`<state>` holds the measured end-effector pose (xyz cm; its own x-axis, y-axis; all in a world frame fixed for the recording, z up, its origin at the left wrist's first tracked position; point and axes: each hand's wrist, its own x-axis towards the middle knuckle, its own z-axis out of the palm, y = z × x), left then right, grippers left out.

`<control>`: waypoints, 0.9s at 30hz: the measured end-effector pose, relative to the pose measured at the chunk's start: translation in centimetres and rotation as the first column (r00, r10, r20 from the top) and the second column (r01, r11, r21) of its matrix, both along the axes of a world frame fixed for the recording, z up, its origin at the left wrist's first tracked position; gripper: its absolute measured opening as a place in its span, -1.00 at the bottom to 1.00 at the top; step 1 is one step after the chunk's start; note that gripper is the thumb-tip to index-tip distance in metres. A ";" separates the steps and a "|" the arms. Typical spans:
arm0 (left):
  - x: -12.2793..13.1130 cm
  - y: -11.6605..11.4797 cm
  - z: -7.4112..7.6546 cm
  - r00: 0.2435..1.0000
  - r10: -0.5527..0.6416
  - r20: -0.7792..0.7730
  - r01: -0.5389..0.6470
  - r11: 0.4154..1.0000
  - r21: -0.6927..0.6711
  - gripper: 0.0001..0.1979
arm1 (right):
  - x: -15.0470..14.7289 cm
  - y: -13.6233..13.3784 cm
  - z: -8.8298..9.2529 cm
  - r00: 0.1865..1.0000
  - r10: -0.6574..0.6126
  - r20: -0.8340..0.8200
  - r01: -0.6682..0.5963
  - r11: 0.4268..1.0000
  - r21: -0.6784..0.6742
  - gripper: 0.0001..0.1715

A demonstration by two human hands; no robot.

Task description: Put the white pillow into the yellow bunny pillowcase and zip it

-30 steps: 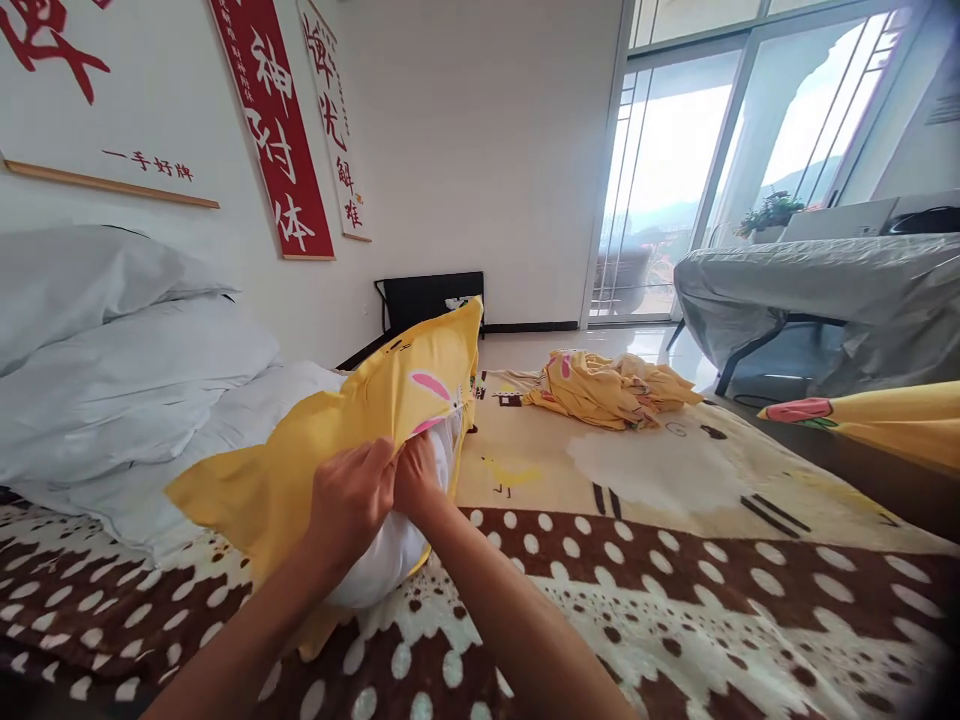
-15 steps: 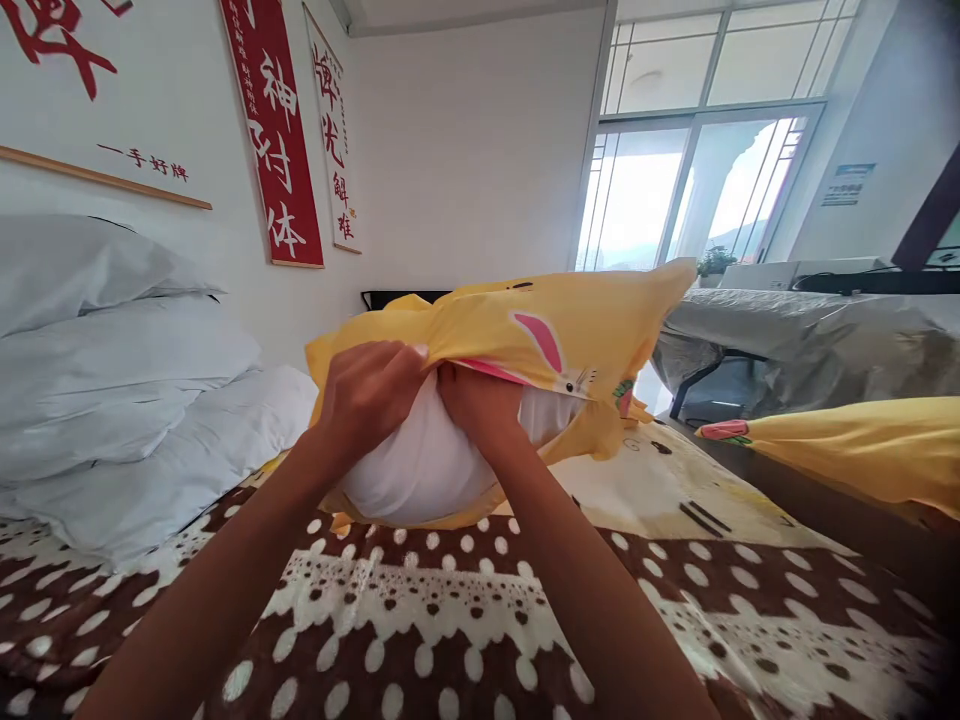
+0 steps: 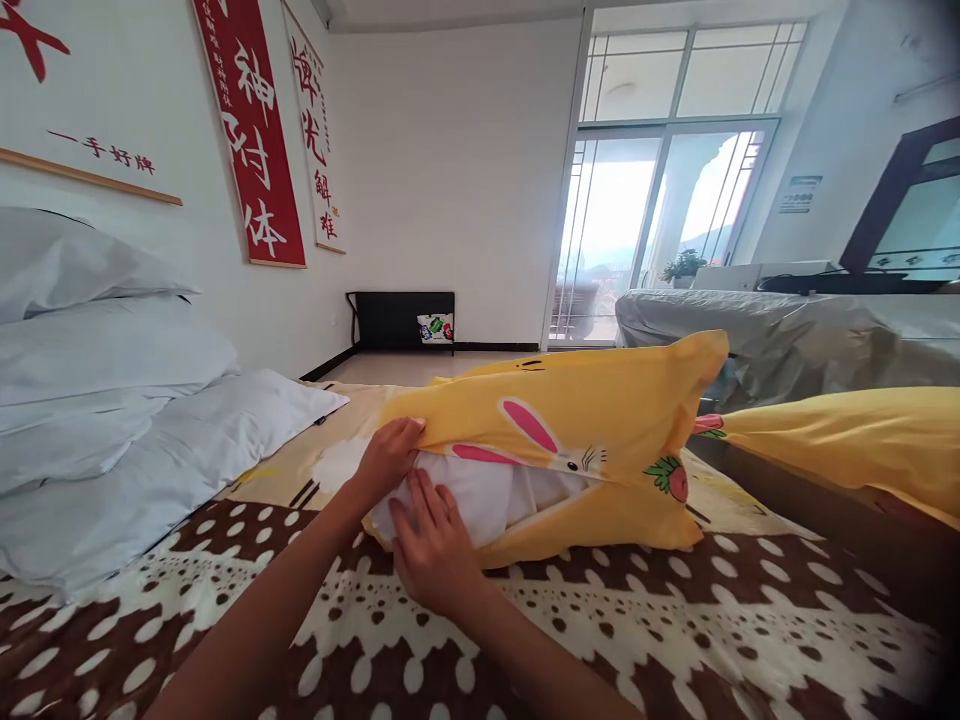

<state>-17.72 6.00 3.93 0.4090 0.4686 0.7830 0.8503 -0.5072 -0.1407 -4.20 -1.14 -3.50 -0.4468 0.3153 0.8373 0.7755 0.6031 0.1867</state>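
A yellow pillowcase (image 3: 600, 400) with a pink-eared rabbit and a strawberry-like print lies in front of me, its long side opening facing me. Inside it a white pillow (image 3: 487, 495) shows through the gap. My left hand (image 3: 390, 458) pinches the upper edge of the opening near its left end. Lower down, my right hand (image 3: 435, 545) lies with fingers stretched against the white pillow, its fingertips close to my left hand. The right hand's fingers are apart and grip nothing visible.
White pillows (image 3: 112, 350) are stacked at the left. Another yellow pillowcase (image 3: 847, 430) sits at the right edge. Beneath everything spreads a brown and cream dotted blanket (image 3: 360, 640). A plastic-covered table (image 3: 750, 320) stands behind at the right, a black folded panel (image 3: 386, 320) at the far wall.
The pillowcase with the pillow has come down onto the blanket. My right hand has come out from under the upper edge and now rests on the white pillow. My left hand still grips the edge.
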 end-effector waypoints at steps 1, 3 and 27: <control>-0.4 -0.1 0.2 1.000 0.026 0.003 -0.026 0.999 -0.030 -0.71 | -0.5 0.2 -0.4 1.000 -0.011 0.019 0.011 1.000 -0.007 -0.56; -1.2 -0.5 0.2 0.992 0.118 0.033 -0.115 0.990 -0.081 -0.73 | -0.8 1.2 -1.0 0.997 -0.047 0.053 0.050 0.997 -0.060 -0.52; 0.9 -5.4 1.0 0.999 0.045 -0.024 -0.034 0.938 0.346 -0.79 | 1.2 6.1 3.5 0.977 -0.183 0.108 0.200 0.964 -0.175 -0.56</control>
